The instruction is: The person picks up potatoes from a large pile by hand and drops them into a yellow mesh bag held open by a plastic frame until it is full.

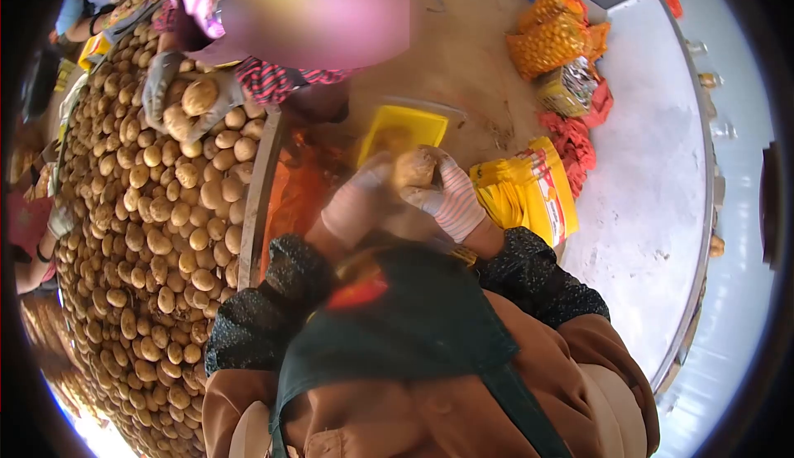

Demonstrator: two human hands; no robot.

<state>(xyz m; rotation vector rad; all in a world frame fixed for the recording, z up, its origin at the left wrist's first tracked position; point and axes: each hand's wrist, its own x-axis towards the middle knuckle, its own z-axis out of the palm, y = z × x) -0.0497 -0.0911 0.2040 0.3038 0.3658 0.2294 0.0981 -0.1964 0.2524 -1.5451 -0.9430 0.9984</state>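
My right hand, in a striped glove, is closed round a potato in front of my chest. Close beside it, my left hand wears a similar glove and is smeared by motion, so its fingers cannot be made out. Beyond both hands lies a yellow crate or tray, with a blurred brown shape over its left part. A stack of yellow bags is just right of my right hand. To my left, a large bed of potatoes spreads behind a metal edge.
A co-worker's gloved hands hold potatoes over the bed. Other people's arms show at the far left. Orange net sacks, a crate and red netting stand ahead right, beside a long white surface. Orange material hangs near the metal edge.
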